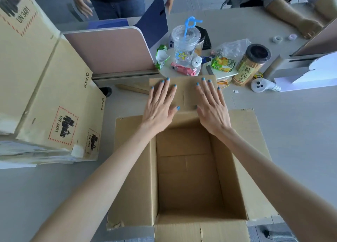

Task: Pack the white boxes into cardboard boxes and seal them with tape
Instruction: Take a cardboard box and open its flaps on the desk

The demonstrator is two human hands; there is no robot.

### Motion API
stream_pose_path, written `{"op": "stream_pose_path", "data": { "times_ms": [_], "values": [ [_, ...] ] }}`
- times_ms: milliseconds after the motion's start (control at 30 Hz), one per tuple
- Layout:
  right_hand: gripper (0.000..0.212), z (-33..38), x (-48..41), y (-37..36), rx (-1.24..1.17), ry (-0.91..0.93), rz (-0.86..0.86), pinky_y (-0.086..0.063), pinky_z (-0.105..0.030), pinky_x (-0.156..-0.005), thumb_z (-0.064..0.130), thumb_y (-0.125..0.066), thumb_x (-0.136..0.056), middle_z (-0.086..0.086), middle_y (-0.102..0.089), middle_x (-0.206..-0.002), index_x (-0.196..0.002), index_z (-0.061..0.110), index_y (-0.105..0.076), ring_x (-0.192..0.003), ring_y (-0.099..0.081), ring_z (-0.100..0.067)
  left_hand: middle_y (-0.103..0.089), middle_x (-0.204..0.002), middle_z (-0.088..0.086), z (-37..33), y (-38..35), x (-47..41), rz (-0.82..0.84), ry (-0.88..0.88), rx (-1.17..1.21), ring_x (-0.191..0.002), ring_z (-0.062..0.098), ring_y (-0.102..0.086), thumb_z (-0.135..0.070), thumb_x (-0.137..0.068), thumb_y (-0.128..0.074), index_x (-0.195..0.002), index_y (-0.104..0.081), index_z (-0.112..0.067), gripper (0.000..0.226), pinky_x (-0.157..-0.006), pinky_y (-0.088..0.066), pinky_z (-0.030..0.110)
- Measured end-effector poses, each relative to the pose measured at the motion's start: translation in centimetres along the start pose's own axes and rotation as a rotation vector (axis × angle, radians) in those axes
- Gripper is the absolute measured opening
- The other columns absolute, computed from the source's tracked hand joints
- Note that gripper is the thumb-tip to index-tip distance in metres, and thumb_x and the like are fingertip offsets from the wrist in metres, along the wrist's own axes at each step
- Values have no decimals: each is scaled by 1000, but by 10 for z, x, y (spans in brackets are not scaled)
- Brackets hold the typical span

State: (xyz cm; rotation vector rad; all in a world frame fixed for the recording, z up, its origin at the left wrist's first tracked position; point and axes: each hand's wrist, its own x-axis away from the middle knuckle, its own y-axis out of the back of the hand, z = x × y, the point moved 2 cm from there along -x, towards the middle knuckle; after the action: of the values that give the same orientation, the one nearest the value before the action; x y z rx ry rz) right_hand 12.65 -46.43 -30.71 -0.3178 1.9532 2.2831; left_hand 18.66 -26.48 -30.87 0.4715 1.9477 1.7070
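An open, empty brown cardboard box (pixel 189 183) stands on the table right in front of me, all its top flaps folded outward. Its far flap (pixel 186 90) lies flat, pointing away from me. My left hand (pixel 160 103) presses on the left half of that flap with straight, spread fingers. My right hand (pixel 212 107) presses on the right half in the same way. No white boxes lie inside the box. Small tape rolls (pixel 277 39) sit far back on the right of the table.
Large printed cartons (pixel 45 88) are stacked at the left. Beyond the flap stand a plastic cup with a blue straw (pixel 185 45), snack packets (pixel 221 64) and a jar (pixel 252 65). A pink desk divider (pixel 109 50) rises behind. Other people's hands (pixel 308 27) are at the far edge.
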Motion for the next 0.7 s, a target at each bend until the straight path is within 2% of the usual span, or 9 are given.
{"op": "stream_pose_path", "data": {
  "times_ms": [67, 133, 233, 333, 400, 467, 567, 700],
  "values": [
    [66, -8, 10, -11, -34, 7, 82, -6, -42, -124, 27, -43, -100, -4, -3, -165, -157, 17, -12, -152, 1, -20, -1, -166, 9, 0, -16, 12, 61, -5, 35, -153, 24, -1, -54, -97, -20, -158, -12, -18, 71, -123, -7, 47],
    [59, -11, 14, -18, -43, 21, 134, -7, -38, -124, 35, -33, -102, -3, -10, -164, -156, 17, -19, -152, -6, -19, -4, -166, 7, -1, -28, 21, 87, 3, 11, -153, 23, -4, -54, -98, -19, -159, -12, -19, 70, -124, -8, 46],
    [56, -11, 15, -21, -41, 11, 188, -17, -33, -121, 40, -35, -99, -1, -34, -157, -150, 18, -37, -147, -27, -18, -27, -161, 5, -2, -33, 24, 102, 14, 11, -148, 22, -25, -50, -100, -34, -155, -27, -21, 62, -120, -22, 44],
    [44, -10, 16, -20, -18, 10, 235, -35, -34, -108, 42, -44, -97, 3, -58, -137, -136, 24, -52, -128, -51, -18, -57, -134, -4, -3, -31, 23, 137, 27, 60, -122, 19, -52, -49, -99, -41, -134, -50, -25, 44, -101, -38, 37],
    [34, -9, 15, -19, 6, 14, 256, -41, -34, -96, 45, -46, -94, 7, -66, -117, -121, 28, -57, -109, -59, -18, -62, -118, -6, -4, -28, 22, 143, 33, 68, -108, 19, -57, -51, -98, -42, -120, -54, -25, 37, -93, -40, 36],
    [29, -9, 13, -19, 38, 18, 280, -41, -32, -90, 48, -47, -91, 9, -66, -105, -110, 29, -57, -99, -59, -17, -63, -113, -6, -4, -26, 22, 149, 29, 75, -105, 20, -58, -52, -96, -44, -116, -55, -24, 36, -92, -40, 37],
    [30, -8, 13, -19, 73, 22, 309, -39, -32, -91, 49, -49, -90, 10, -64, -106, -110, 28, -54, -101, -57, -17, -59, -114, -3, -6, -23, 22, 164, 21, 70, -105, 21, -55, -52, -95, -48, -117, -54, -22, 38, -93, -39, 37],
    [44, -5, 12, -13, 90, 34, 356, -34, -34, -104, 48, -49, -93, 6, -56, -130, -131, 27, -46, -122, -50, -17, -49, -127, 2, -6, -17, 18, 278, 14, 14, -116, 24, -47, -52, -95, -47, -131, -44, -19, 48, -101, -36, 43]
  ]
}}
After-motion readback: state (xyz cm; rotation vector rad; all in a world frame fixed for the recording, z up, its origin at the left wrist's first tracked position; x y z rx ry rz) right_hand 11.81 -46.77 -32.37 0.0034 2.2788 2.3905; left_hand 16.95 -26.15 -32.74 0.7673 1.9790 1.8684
